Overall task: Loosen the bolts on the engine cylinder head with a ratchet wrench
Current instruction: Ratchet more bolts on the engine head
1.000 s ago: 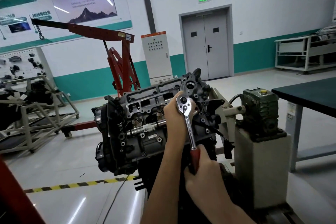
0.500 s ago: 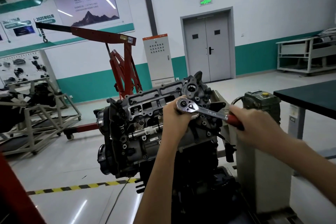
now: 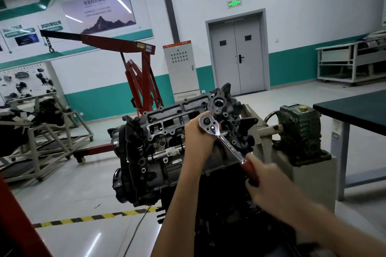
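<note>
**Wrench set on the cylinder head, both hands gripping it**

The wrench (image 3: pixel 224 142) sits with its chrome ratchet end against the right part of the cylinder head (image 3: pixel 167 121), and its shaft slants down and to the right, toward the camera. The bolt under it is hidden. The left hand (image 3: pixel 197 139) cups the ratchet end from the left, fingers curled behind it and thumb over the top. The right hand (image 3: pixel 266 182), blurred, has its fingers wrapped round the red grip at the shaft's low end.

The cylinder head tops a dark engine (image 3: pixel 142 165), tilted toward the viewer and carried on a stand with a green gearbox (image 3: pixel 300 129) at its right. A dark table (image 3: pixel 355 108) stands further right. Behind the engine are a red crane (image 3: pixel 144 81), a grey cabinet (image 3: pixel 181 69) and a double door (image 3: pixel 237 58). Yellow-black tape (image 3: pixel 94 217) runs across the floor on the left.
</note>
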